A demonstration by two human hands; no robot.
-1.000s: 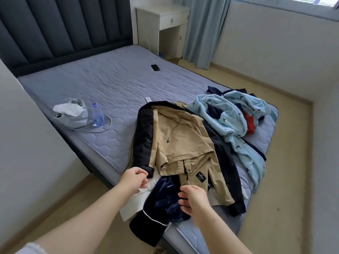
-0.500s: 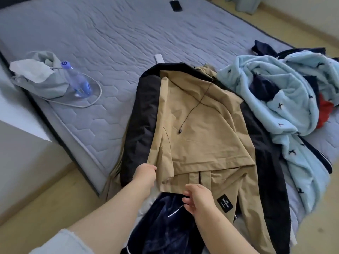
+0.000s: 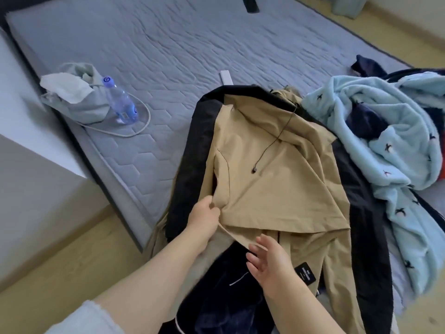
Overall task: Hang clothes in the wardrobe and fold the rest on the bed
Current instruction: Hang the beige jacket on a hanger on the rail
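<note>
Head view: left hand (image 3: pixel 204 216) is pinching tan-and-black hooded fabric jacket (image 3: pixel 277 179) lying on grey quilted mattress (image 3: pixel 144 44); right hand (image 3: pixel 269 261), fingers spread, is hovering over jacket's lower hem.

A wide bed (image 3: pixel 156 44) with a grey hexagon-quilted mattress fills most of the view, edged along its left side by a narrow dark frame (image 3: pixel 100 184). Left of the bed rises a pale flat wall (image 3: pixel 31 179), brighter above and shaded below, with smooth yellowish-tan flooring (image 3: pixel 60 268) between them. Past the bed's far right corner hangs the hem of a pale blue-grey curtain (image 3: pixel 346 8), in soft, even light.
</note>
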